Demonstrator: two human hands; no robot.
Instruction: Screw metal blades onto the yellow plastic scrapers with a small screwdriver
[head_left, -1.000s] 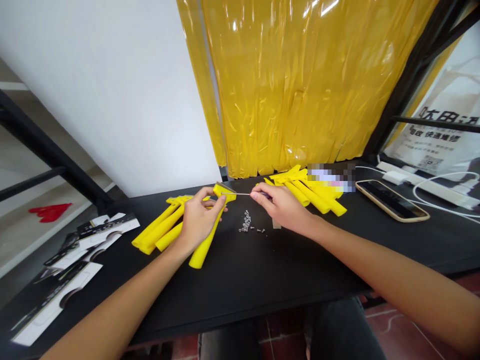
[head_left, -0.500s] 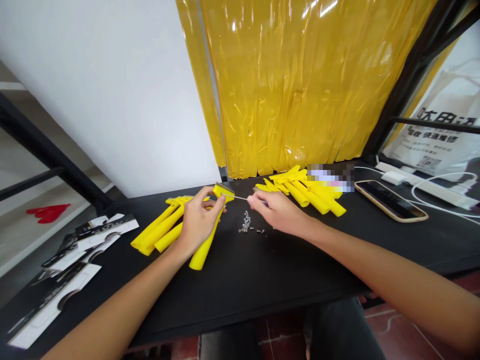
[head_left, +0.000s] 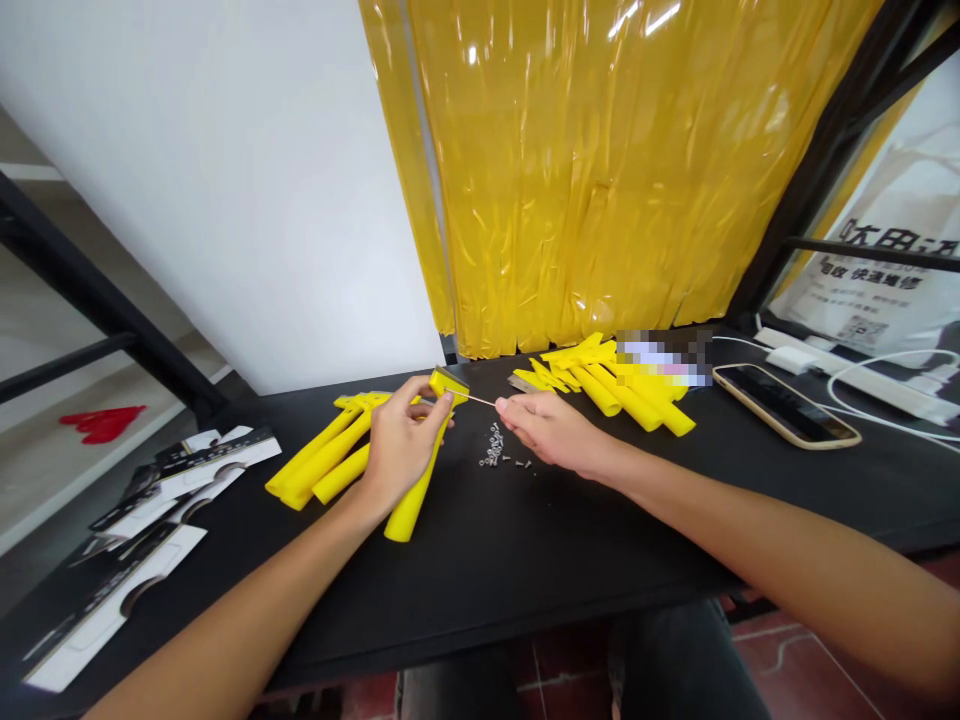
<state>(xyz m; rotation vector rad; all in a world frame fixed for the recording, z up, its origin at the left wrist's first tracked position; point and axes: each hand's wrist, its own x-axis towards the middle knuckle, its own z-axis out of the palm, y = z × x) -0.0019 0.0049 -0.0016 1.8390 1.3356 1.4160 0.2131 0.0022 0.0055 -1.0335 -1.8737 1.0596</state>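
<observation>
Far left, yellow tubes (head_left: pixel 309 468) laid on the bench (head_left: pixel 570 540) | yellow tool (head_left: pixel 411 505) gripped over it by curled left hand (head_left: pixel 407 432) | tool's head met by thin metal rod (head_left: pixel 481 401) | screws (head_left: pixel 493 449) strewn below | rod pinched by right hand (head_left: pixel 551 425), fingers closed | phone (head_left: pixel 786 405) laid right

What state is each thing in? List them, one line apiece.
Left hand: closed on the yellow tool
Yellow tool: held, tilted
Right hand: closed on the thin metal-shafted tool
Metal-shafted tool: held, pointing at the yellow tool's head
Screws: loose, scattered
Phone: lying flat, screen dark
Power strip: plugs in it
</observation>
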